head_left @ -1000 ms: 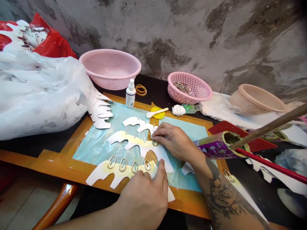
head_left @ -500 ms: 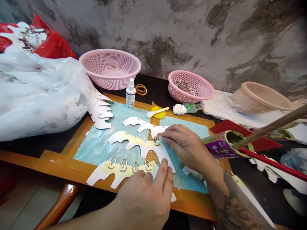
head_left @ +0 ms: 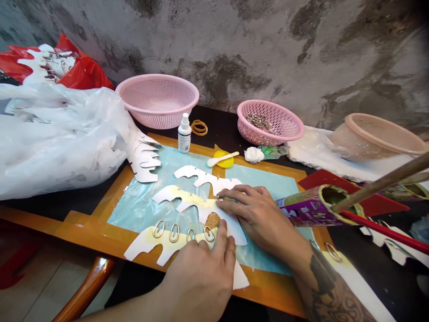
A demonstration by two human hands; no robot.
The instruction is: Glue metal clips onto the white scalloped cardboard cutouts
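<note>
Our right hand (head_left: pixel 258 212) has fingertips at a metal ring (head_left: pixel 218 197) on the middle white strip (head_left: pixel 207 210); whether they pinch it we cannot tell. Our left hand (head_left: pixel 203 270), loosely open, lies on the near strip (head_left: pixel 142 243) beside four rings (head_left: pixel 170 233).

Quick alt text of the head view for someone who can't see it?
The right hand is at a metal ring on the middle white card; the left hand rests over the nearest card, which shows four rings. Two pink baskets stand behind.

No legible txt, white btl (head_left: pixel 184 137) print too sm., purple tube (head_left: pixel 310 209) lettering unclear
</note>
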